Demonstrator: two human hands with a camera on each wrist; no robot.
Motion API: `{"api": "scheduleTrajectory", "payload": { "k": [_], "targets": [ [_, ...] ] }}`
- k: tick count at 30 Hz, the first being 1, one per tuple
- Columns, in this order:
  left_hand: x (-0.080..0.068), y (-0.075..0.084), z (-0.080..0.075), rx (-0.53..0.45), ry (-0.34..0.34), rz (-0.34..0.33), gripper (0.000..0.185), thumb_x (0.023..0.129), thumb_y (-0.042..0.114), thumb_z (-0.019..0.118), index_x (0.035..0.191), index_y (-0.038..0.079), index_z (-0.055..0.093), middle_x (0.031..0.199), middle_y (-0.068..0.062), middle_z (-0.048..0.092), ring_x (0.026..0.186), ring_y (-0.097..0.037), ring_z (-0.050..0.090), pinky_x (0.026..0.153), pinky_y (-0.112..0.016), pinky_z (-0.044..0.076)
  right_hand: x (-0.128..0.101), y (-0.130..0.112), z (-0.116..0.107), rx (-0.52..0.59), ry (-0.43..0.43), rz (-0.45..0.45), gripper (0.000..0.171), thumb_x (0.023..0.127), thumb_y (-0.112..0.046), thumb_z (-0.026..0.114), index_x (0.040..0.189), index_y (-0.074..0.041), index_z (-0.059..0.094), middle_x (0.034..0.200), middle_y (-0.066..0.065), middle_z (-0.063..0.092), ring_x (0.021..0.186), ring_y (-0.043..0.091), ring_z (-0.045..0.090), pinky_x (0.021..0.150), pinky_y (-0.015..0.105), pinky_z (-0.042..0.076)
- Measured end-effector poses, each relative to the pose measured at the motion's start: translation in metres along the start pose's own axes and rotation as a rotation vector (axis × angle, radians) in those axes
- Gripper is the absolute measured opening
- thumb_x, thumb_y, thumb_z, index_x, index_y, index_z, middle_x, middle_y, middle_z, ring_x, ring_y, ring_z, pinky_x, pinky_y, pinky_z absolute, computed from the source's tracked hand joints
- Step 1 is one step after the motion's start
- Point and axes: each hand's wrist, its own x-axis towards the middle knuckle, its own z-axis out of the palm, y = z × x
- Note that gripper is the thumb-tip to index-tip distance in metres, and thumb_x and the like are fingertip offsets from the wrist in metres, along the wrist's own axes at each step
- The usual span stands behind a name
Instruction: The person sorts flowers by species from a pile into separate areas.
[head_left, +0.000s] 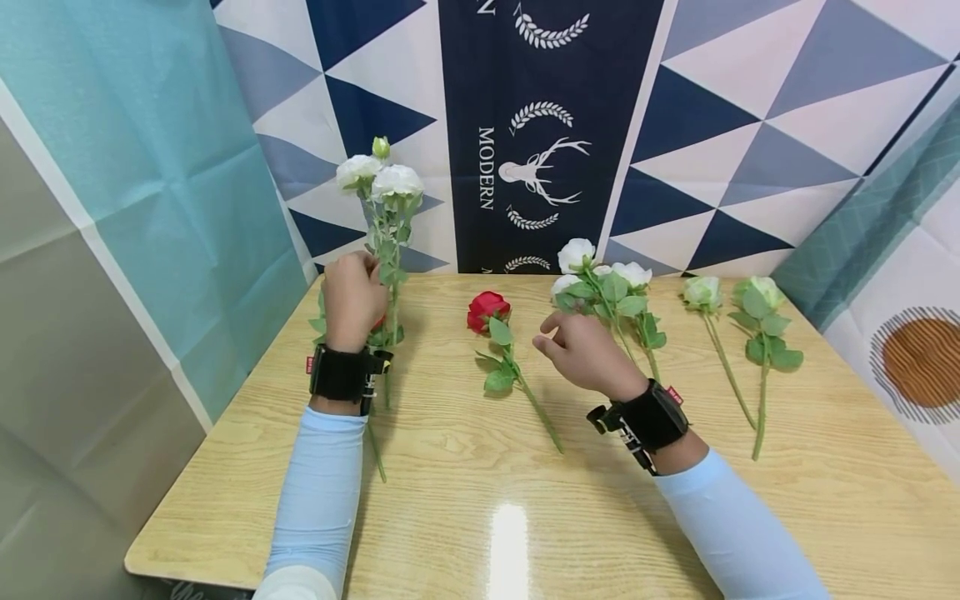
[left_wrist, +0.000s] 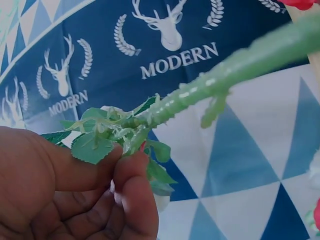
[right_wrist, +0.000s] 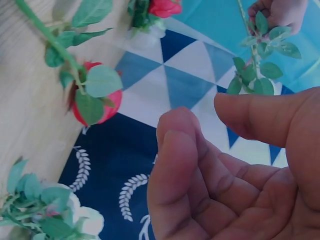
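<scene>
White flower stems (head_left: 387,218) stand upright in my left hand (head_left: 352,298), its fingers (left_wrist: 132,187) pinching the stalks; I judge the gathering as only begun. Just right of that hand a red rose (head_left: 488,311) lies on the counter (head_left: 465,492). My right hand (head_left: 585,350) hovers beside it, relaxed and holding nothing. Beyond it lie more white flowers (head_left: 600,283) and two pale green ones (head_left: 738,293).

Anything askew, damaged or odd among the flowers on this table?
Nothing stands out. The red rose and the white and pale green stems lie flat and intact on the table; the left hand holds a white-flowered stem upright; the right hand hovers empty.
</scene>
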Motion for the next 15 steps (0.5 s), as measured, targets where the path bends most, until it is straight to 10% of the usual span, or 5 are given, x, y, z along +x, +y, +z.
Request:
{"api": "scheduleTrajectory", "payload": {
  "k": [15],
  "targets": [
    [-0.019,0.046,0.014,-0.169,0.072,0.229,0.028,0.108,0.011,0.047,0.102,-0.003,0.07,0.076,-0.016,0.064,0.061,-0.026,0.054,0.061,-0.035,0.039,-0.013,-0.029,-0.009,0.072,0.316,-0.174,0.031,0.104,-0.022,0.064,0.126,-0.001,0.064,0.085,0.005,0.07,0.066,0.013,0.06,0.063,0.035,0.047]
  ]
}}
